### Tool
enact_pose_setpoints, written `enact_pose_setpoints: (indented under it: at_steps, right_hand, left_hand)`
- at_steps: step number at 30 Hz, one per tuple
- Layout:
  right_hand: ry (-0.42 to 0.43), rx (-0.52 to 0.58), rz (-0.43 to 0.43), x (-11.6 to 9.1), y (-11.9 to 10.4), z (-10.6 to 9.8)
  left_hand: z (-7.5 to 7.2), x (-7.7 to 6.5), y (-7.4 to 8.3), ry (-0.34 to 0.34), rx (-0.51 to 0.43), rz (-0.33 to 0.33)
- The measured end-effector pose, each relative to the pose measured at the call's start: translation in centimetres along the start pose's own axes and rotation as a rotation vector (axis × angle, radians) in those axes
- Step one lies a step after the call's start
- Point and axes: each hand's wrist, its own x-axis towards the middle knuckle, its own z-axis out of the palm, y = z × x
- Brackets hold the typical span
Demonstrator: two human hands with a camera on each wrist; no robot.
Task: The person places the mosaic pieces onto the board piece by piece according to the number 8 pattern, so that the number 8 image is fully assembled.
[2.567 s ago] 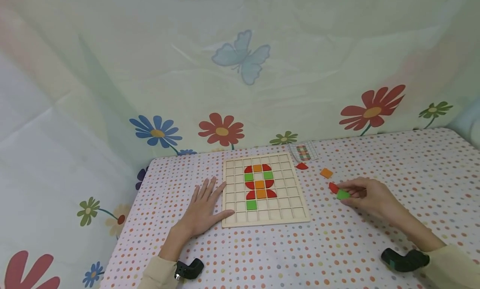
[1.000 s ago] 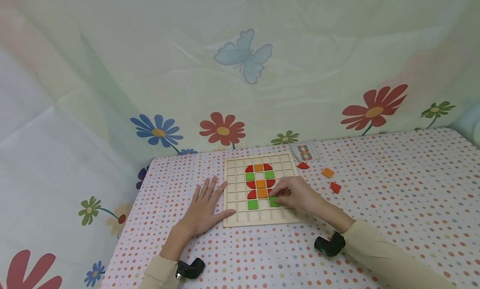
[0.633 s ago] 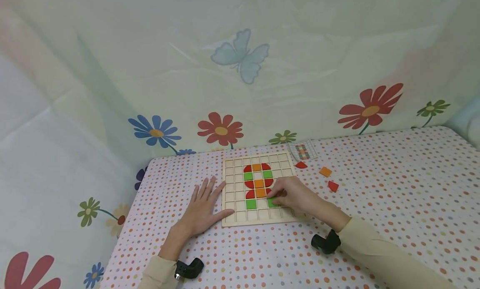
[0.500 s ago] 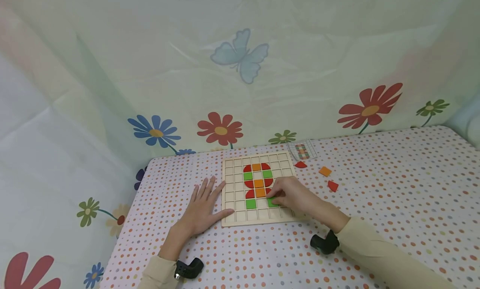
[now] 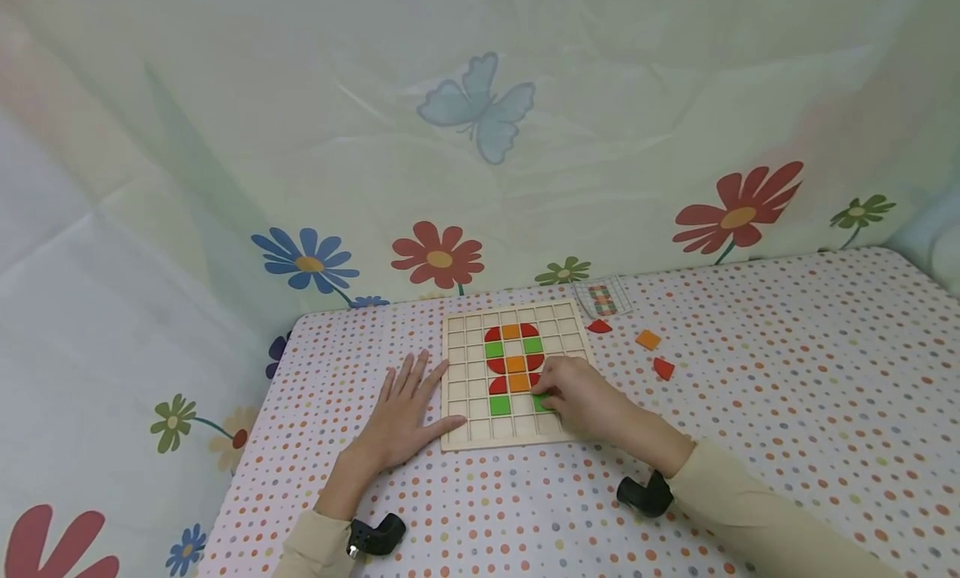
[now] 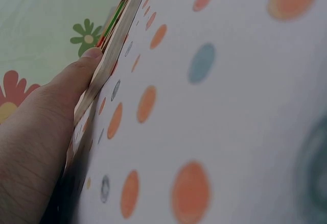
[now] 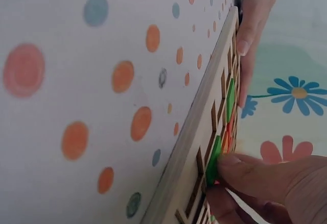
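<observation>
A wooden grid board [image 5: 477,432] lies on the table, several red, orange and green tiles set in its middle cells. My left hand [image 5: 401,415] lies spread at the board's left side, its thumb on the rim. Over the lower right of the pattern, my right hand [image 5: 588,399] pinches a green square tile [image 5: 539,404] with thumb and fingers. The right wrist view shows this green tile [image 7: 213,163] at the board's surface, slightly tilted; whether it sits fully in its cell I cannot tell. Another green tile [image 5: 499,405] sits two cells to its left.
Right of the board lie a red rounded piece [image 5: 599,326], an orange square tile [image 5: 648,339] and another red piece [image 5: 663,368]. A printed pattern card [image 5: 602,298] lies behind the board's far right corner. A flowered curtain [image 5: 337,144] hangs behind the dotted tablecloth [image 5: 480,511].
My right hand has carried the green tile leftward from the table onto the board, leaving a red piece behind on the cloth. Lately it stays at that cell. My left hand keeps its place.
</observation>
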Motion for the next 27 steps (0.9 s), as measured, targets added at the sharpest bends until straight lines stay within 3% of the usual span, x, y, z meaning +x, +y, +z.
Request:
enact_pose_setpoints:
  at_steps: [5, 12, 18, 23, 27]
  right_hand:
    - [0.013, 0.0, -0.04, 0.0, 0.3, 0.1]
    - [0.065, 0.093, -0.076, -0.7, 2.4, -1.2]
    - [0.2, 0.069, -0.007, -2.3, 4.9, -3.6]
    - [0.271, -0.016, 0.018, -4.0, 7.9, -4.9]
    - [0.32, -0.078, 0.123, -5.2, 10.0, -5.4]
  left_hand:
    - [-0.2, -0.1, 0.0, -0.001, 0.003, -0.005]
    - [0.1, 0.0, -0.1, 0.022, -0.021, 0.015]
    - [0.1, 0.1, 0.1, 0.025, -0.009, 0.019]
    - [-0.2, 0.1, 0.3, 0.006, 0.0, 0.0]
    - [-0.1, 0.1, 0.1, 0.004, 0.001, -0.001]
